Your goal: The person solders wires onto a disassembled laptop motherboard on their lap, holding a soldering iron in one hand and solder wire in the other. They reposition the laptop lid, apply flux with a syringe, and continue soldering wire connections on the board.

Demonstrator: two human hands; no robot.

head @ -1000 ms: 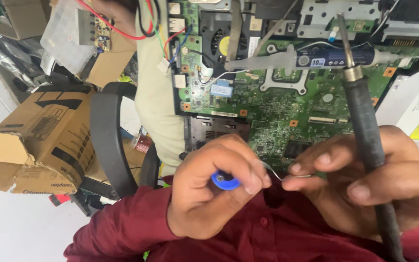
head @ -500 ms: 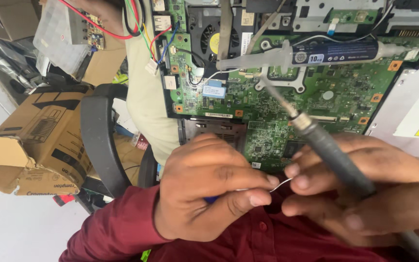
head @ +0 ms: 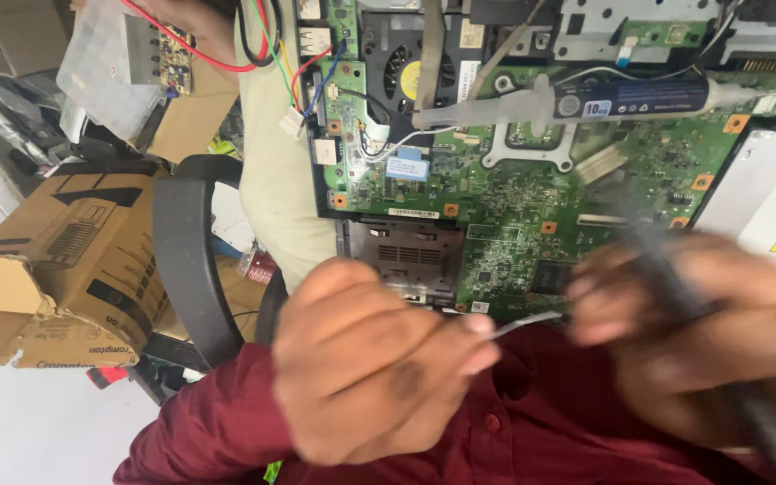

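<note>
We are looking down over a green circuit board [head: 532,193] that is lying above our hands, with a grey syringe [head: 586,99] resting across its top part, a cardboard box [head: 47,260] and a black chair armrest [head: 186,260] sitting off to the left. Our left hand [head: 374,377] is curling closed and pinching a thin silver wire [head: 523,323] at the fingertips, the wire sticking out rightward between both hands just below the board's lower edge. Our right hand [head: 702,332], blurred, is closing around a dark soldering iron [head: 675,278], and we cannot tell where its tip is sitting.
</note>
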